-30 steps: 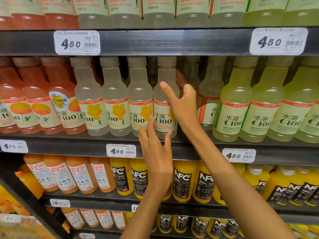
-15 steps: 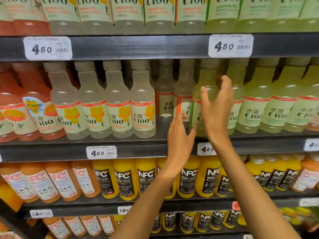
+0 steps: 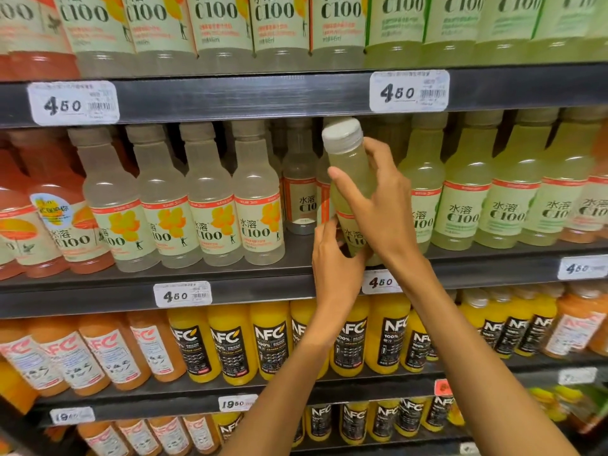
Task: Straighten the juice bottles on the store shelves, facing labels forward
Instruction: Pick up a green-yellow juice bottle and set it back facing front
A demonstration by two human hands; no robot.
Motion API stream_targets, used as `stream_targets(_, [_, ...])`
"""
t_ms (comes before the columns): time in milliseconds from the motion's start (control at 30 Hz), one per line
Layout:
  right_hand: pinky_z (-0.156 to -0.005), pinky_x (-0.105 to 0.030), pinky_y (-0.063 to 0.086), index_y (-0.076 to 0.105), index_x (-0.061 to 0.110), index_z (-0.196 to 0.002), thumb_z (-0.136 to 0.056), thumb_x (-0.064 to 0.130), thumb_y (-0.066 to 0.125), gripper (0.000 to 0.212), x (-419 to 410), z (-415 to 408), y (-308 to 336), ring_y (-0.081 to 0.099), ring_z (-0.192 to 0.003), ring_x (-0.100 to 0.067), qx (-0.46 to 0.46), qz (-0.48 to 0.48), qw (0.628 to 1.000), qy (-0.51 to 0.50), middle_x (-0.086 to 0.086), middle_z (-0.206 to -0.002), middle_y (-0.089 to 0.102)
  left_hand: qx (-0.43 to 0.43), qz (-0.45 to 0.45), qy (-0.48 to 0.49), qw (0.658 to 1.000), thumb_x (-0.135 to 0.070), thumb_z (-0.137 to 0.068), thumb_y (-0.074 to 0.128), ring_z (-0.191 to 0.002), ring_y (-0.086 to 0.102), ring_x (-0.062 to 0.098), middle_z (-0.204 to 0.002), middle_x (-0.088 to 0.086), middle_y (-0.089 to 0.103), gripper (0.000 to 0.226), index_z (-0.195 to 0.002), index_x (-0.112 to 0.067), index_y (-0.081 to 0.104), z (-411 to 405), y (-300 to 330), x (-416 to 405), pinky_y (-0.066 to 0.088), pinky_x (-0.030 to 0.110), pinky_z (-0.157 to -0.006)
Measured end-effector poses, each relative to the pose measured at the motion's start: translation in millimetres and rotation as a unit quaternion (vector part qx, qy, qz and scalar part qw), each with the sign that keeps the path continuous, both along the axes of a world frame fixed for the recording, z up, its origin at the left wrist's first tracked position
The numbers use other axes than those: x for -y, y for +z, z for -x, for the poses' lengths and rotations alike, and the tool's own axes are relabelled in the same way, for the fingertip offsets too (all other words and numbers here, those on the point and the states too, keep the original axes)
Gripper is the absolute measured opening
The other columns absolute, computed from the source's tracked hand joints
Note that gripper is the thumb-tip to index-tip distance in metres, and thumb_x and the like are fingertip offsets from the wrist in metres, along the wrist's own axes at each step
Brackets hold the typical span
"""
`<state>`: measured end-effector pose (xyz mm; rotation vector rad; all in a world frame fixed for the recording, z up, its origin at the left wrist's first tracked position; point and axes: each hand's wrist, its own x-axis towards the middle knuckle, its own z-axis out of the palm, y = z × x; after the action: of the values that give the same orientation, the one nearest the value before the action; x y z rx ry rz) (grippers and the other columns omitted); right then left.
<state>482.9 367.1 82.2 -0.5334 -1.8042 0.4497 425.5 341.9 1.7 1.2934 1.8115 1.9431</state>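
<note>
The store shelves (image 3: 263, 291) fill the view as dark tiers, each edged with a price rail. The top tier carries a packed row of C100 bottles cut off at the neck by the frame. On the middle tier, orange-pink bottles (image 3: 56, 209) stand at the left, then four clear C100 bottles (image 3: 184, 205) with orange flower labels, their labels turned partly sideways. Behind a gap in that front row, a clear bottle (image 3: 300, 189) stands farther back. To the right runs a row of pale green C100 bottles (image 3: 513, 192) with labels mostly facing out. The tier below holds orange NFC bottles at the left and yellow NFC bottles (image 3: 273, 340) with black labels in the middle and right.

One pale green juice bottle (image 3: 350, 166) sits at the front edge of the middle tier, between the clear and green rows, tilted with its white cap (image 3: 342, 134) leaning toward the camera. The right hand (image 3: 378, 205) wraps its fingers and thumb around the bottle's shoulder and upper label. The left hand (image 3: 335, 258) grips its lower part, fingers curled around the base. White price tags (image 3: 74, 103) reading 4.50 are clipped to the rails; one lower tag (image 3: 237, 403) reads 19.50.
</note>
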Motion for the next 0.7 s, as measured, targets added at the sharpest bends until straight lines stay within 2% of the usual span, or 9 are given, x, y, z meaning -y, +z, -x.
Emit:
stream_targets(67, [-0.088, -0.032, 0.051, 0.049, 0.007, -0.126, -0.089, 0.027, 0.066, 0.045, 6.8, -5.2, 0.4, 0.058, -0.105, -0.012, -0.032, 0.002, 0.999, 0.038, 0.001, -0.116, 0.059, 0.013, -0.020, -0.016, 1.000, -0.009, -0.076, 0.075, -0.107, 0.056, 0.011, -0.120, -0.002, 0.051, 0.057, -0.127, -0.016, 0.051, 0.8, -3.6, 9.9, 0.045, 0.006, -0.079])
stream_targets(167, [-0.082, -0.017, 0.049, 0.053, 0.004, -0.121, -0.087, 0.021, 0.067, 0.040, 15.5, -15.7, 4.7, 0.061, -0.100, -0.005, -0.111, 0.032, 0.988, 0.108, 0.003, -0.111, 0.062, 0.015, -0.048, -0.069, 0.996, -0.028, -0.071, 0.081, -0.111, 0.054, 0.005, -0.123, -0.007, 0.051, 0.067, -0.128, -0.024, 0.046, 7.7, -5.5, 32.1, 0.047, 0.012, -0.084])
stream_targets(267, [-0.076, -0.019, 0.052, 0.054, 0.005, -0.118, -0.086, 0.020, 0.068, 0.038, 24.4, -23.7, 9.6, 0.067, -0.096, -0.010, -0.166, 0.123, 0.954, 0.217, -0.003, -0.108, 0.068, 0.034, -0.039, -0.152, 0.987, -0.045, -0.065, 0.075, -0.103, 0.061, 0.002, -0.114, -0.010, 0.061, 0.071, -0.127, -0.027, 0.045, 11.0, 0.7, 59.2, 0.052, 0.015, -0.076])
stream_targets(367, [-0.073, -0.023, 0.054, 0.054, 0.010, -0.116, -0.082, 0.027, 0.069, 0.042, 26.6, -24.1, 8.7, 0.069, -0.090, -0.013, -0.149, 0.187, 0.932, 0.272, 0.000, -0.100, 0.071, 0.056, -0.027, -0.195, 0.979, -0.045, -0.065, 0.071, -0.091, 0.067, 0.003, -0.100, -0.013, 0.071, 0.053, -0.113, -0.030, 0.054, 9.5, -0.8, 84.8, 0.052, 0.014, -0.068])
stream_targets(433, [-0.072, -0.027, 0.055, 0.055, 0.013, -0.113, -0.085, 0.035, 0.062, 0.037, 21.7, -22.3, 4.9, 0.068, -0.086, -0.015, -0.123, 0.269, 0.896, 0.332, 0.000, -0.093, 0.070, 0.091, -0.009, -0.236, 0.967, -0.049, -0.067, 0.069, -0.092, 0.069, 0.009, -0.100, -0.009, 0.073, 0.051, -0.111, -0.026, 0.058, 8.4, -9.9, 100.3, 0.054, 0.018, -0.071])
stream_targets(533, [-0.076, -0.032, 0.056, 0.056, 0.010, -0.112, -0.088, 0.042, 0.050, 0.040, 20.2, -15.3, -4.9, 0.067, -0.085, -0.020, -0.096, 0.412, 0.775, 0.469, -0.006, -0.089, 0.069, 0.180, 0.050, -0.321, 0.928, -0.067, -0.067, 0.068, -0.096, 0.069, 0.022, -0.108, 0.007, 0.071, 0.072, -0.120, -0.018, 0.060, 5.6, -19.5, 116.5, 0.056, 0.035, -0.078])
stream_targets(567, [-0.076, -0.032, 0.056, 0.056, 0.009, -0.110, -0.087, 0.044, 0.049, 0.042, 21.6, -12.2, -8.5, 0.068, -0.083, -0.020, -0.100, 0.435, 0.747, 0.493, -0.006, -0.086, 0.069, 0.203, 0.064, -0.342, 0.915, -0.069, -0.068, 0.066, -0.094, 0.069, 0.023, -0.109, 0.010, 0.070, 0.073, -0.121, -0.018, 0.061, 6.5, -20.1, 119.3, 0.055, 0.038, -0.079])
stream_targets(633, [-0.074, -0.032, 0.054, 0.057, 0.010, -0.103, -0.087, 0.042, 0.051, 0.036, 23.1, -7.5, -14.1, 0.067, -0.077, -0.020, -0.121, 0.446, 0.726, 0.509, -0.004, -0.078, 0.068, 0.210, 0.079, -0.354, 0.908, -0.071, -0.072, 0.061, -0.094, 0.068, 0.023, -0.109, 0.011, 0.069, 0.067, -0.118, -0.023, 0.065, 9.4, -20.4, 123.4, 0.054, 0.042, -0.085])
stream_targets(700, [-0.073, -0.032, 0.054, 0.058, 0.011, -0.098, -0.088, 0.038, 0.054, 0.030, 23.3, -7.1, -15.0, 0.066, -0.074, -0.020, -0.122, 0.434, 0.748, 0.487, -0.004, -0.075, 0.066, 0.189, 0.107, -0.309, 0.926, -0.078, -0.070, 0.055, -0.105, 0.066, 0.019, -0.115, 0.003, 0.069, 0.067, -0.118, -0.032, 0.064, 12.3, -20.3, 126.0, 0.050, 0.044, -0.094])
